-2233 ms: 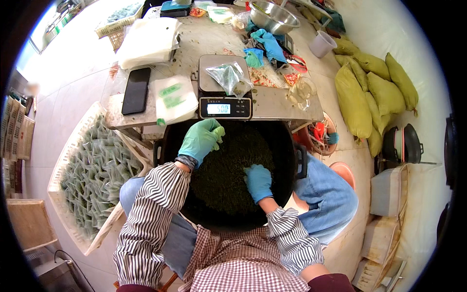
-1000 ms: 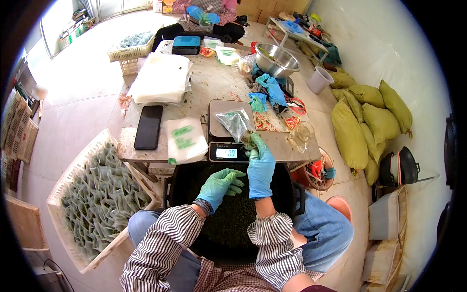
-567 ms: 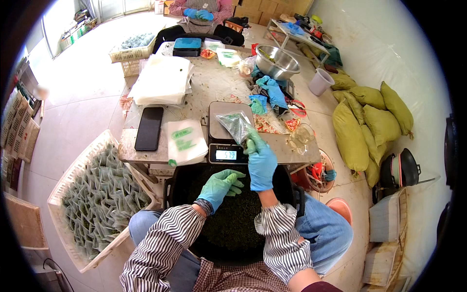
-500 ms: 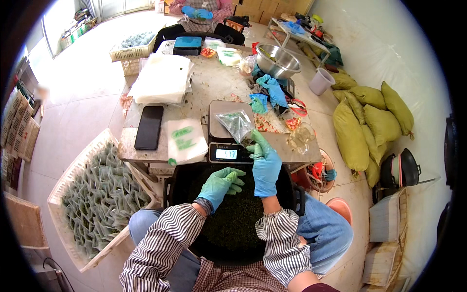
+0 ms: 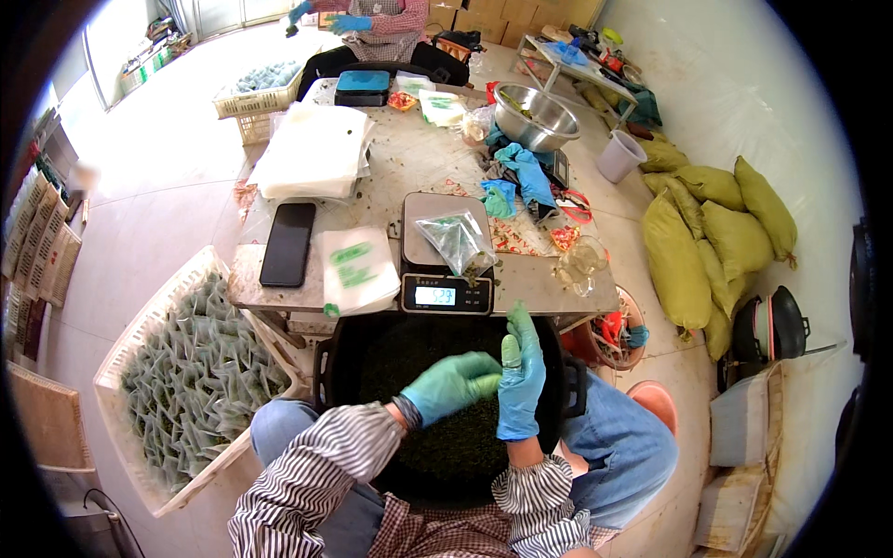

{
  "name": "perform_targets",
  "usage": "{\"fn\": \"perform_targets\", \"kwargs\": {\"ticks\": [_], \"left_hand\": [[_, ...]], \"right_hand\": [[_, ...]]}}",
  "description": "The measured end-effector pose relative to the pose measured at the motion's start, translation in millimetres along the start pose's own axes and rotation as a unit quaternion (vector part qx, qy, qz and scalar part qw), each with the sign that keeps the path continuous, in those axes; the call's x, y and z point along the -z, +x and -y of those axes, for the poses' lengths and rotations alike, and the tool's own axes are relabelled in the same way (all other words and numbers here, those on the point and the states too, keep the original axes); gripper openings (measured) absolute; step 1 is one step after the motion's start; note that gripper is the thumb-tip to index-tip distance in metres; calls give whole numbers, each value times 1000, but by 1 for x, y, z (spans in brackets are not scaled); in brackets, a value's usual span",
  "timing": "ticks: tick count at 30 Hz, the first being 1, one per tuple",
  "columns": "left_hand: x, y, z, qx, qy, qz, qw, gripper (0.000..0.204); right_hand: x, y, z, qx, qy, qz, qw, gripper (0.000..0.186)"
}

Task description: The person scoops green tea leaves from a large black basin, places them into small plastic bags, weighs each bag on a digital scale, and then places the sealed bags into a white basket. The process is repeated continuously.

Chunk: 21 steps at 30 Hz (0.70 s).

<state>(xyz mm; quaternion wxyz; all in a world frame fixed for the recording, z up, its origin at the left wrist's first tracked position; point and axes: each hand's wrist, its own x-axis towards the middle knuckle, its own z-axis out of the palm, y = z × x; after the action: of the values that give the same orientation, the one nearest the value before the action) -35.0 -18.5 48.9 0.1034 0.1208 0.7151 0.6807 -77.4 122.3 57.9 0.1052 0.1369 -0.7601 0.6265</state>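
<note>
My left hand [image 5: 449,386], in a green-blue glove, is over the black pot [image 5: 329,367] of dark green loose material, its fingers loosely extended toward my right hand. My right hand [image 5: 519,381] is upright beside it, fingers stretched up below the table edge, holding nothing I can see. Beyond them a clear bag [image 5: 451,237] with some green contents lies on a scale [image 5: 423,207] with a lit display. A pile of printed small bags [image 5: 356,265] and a black phone [image 5: 286,244] lie to the scale's left.
The table [image 5: 419,149] holds plastic sheets [image 5: 307,149], a steel bowl [image 5: 535,116], blue gloves and scraps. A crate of filled bags [image 5: 195,381] is at left; yellow-green sacks [image 5: 674,265] and a bin [image 5: 633,302] are at right. A co-worker [image 5: 381,28] in blue gloves sits opposite.
My right hand has drawn back from the bag on the scale and down over the pot. My left hand has shifted rightward toward it. The co-worker's hands have moved apart.
</note>
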Motion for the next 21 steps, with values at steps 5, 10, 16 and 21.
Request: {"fn": "perform_targets", "kwargs": {"ticks": [5, 10, 16, 21], "left_hand": [[-42, -17, 6, -54, 56, -14, 997, 27], [-39, -19, 1, -73, 23, -3, 997, 20], [-13, -11, -7, 32, -65, -101, 992, 17], [11, -9, -5, 129, -134, -208, 960, 24]], "right_hand": [[14, -11, 3, -137, 79, 77, 984, 72], [20, 0, 2, -105, 40, 96, 989, 51], [-9, 33, -4, 110, -209, 24, 971, 30], [-29, 61, -3, 229, -310, -15, 923, 36]]}}
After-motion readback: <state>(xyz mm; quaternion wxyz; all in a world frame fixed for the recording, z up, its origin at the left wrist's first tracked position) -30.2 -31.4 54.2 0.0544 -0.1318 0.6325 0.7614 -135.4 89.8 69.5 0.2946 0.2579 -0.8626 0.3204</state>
